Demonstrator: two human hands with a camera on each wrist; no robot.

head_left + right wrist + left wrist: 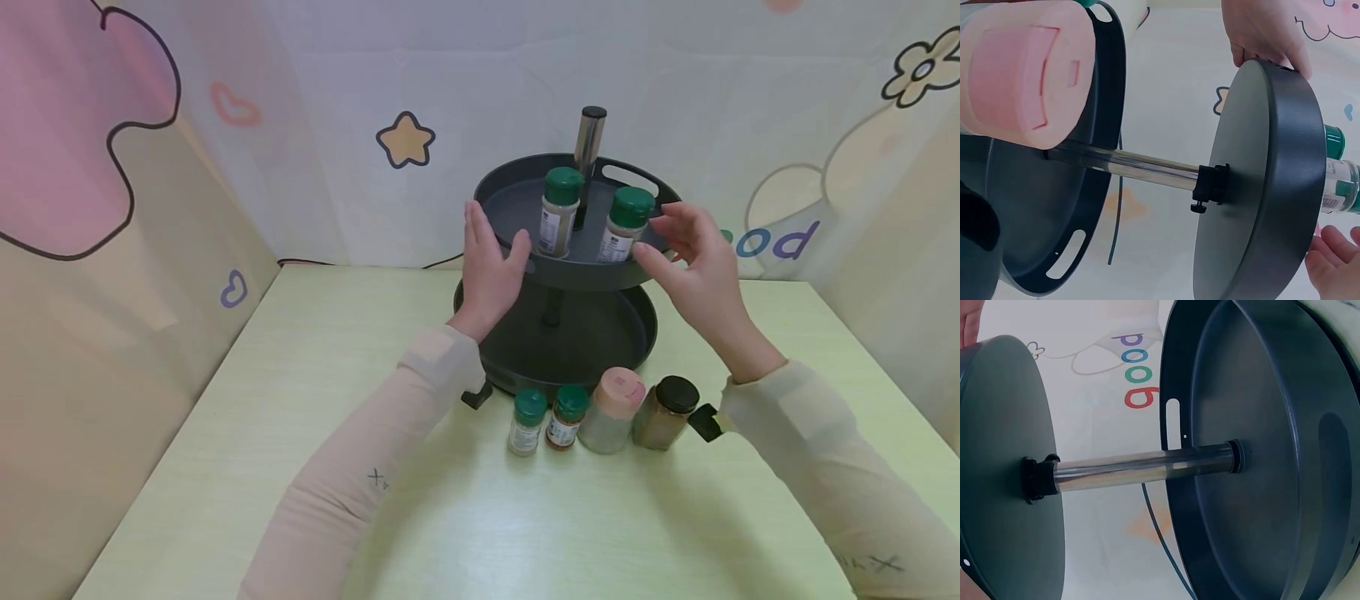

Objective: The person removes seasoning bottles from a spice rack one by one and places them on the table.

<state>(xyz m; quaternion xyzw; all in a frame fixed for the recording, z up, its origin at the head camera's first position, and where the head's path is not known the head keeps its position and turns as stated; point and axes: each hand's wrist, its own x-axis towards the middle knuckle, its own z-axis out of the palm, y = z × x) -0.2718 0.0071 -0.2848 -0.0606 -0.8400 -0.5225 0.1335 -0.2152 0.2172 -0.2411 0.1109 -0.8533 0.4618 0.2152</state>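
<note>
A dark two-tier round rack stands on the table. Two green-capped spice jars, a left one [559, 212] and a right one [625, 225], stand in its upper tray [585, 277]. My left hand [489, 275] rests against the left side of that tray, fingers extended; the right wrist view also shows this left hand [1266, 31] at the rim. On the other side, my right hand [701, 271] hovers beside the right jar with fingers spread and loosely bent, thumb close to the tray's rim. Nothing is in its grasp.
The lower tray [517, 362] has a raised rim. In front of it stand two small green-capped jars [527, 421] [567, 417], a pink-lidded jar [611, 412] and a black-lidded jar [666, 412]. A metal pole [590, 133] rises through the upper tray.
</note>
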